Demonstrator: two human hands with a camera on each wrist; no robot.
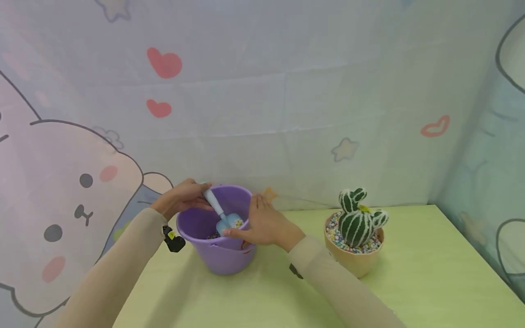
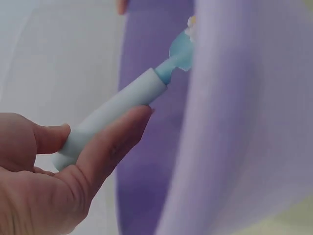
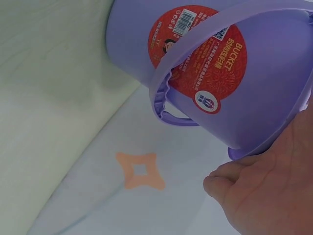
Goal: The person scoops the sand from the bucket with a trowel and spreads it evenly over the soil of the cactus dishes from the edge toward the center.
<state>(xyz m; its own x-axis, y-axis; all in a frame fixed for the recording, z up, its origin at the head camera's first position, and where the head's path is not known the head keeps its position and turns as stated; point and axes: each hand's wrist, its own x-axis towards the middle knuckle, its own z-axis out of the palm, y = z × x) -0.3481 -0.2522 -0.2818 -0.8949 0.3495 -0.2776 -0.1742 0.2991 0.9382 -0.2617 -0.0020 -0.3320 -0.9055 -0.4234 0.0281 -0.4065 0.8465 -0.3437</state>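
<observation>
My left hand (image 1: 186,197) holds a small toy shovel (image 1: 214,202) by its pale handle, thumb and fingers around it in the left wrist view. The light blue blade (image 1: 229,222) tilts down inside a purple bucket (image 1: 224,260) and bears some small pale and yellow pebbles. Dark bits lie low in the bucket, mostly hidden by its wall. My right hand (image 1: 266,222) lies over the bucket's right rim with its fingers extended. Its thumb reaches across close to the blade. From the right wrist, that hand (image 3: 274,186) shows against the rim.
A potted knitted cactus (image 1: 357,228) stands to the right, in an orange-beige pot (image 1: 354,262) topped with colourful pebbles. Behind the green table (image 1: 426,273) hangs a printed cloth (image 1: 262,114). The bucket's purple handle (image 3: 210,34) hangs beside a red label.
</observation>
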